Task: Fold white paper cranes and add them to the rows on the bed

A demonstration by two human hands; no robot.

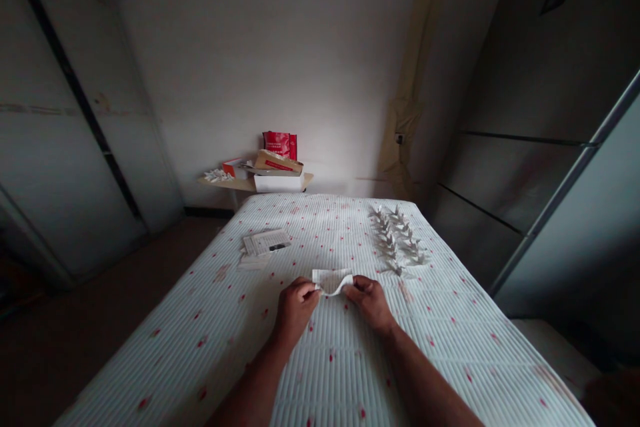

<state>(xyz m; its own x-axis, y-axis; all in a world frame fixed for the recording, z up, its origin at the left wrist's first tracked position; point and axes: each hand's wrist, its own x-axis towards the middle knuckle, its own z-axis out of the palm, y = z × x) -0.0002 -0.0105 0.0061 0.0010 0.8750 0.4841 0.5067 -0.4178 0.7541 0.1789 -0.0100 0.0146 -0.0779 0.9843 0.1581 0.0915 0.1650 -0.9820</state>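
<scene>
A small sheet of printed paper (332,277) is stretched between both hands just above the bed, its near edge curling upward. My left hand (297,303) pinches the paper's left edge between thumb and fingers. At the opposite edge, my right hand (371,300) grips it the same way. To the far left of the hands lie flat printed paper sheets (266,241), partly overlapping. On the right, several folded paper cranes (393,235) stand in two rough rows.
The bed's striped, red-dotted cover (330,360) spreads under everything. Behind its far end, a small table (245,185) bears a white box (278,183), a red bag (280,144) and more folded paper pieces (219,175). Large cabinets (500,147) stand on the right.
</scene>
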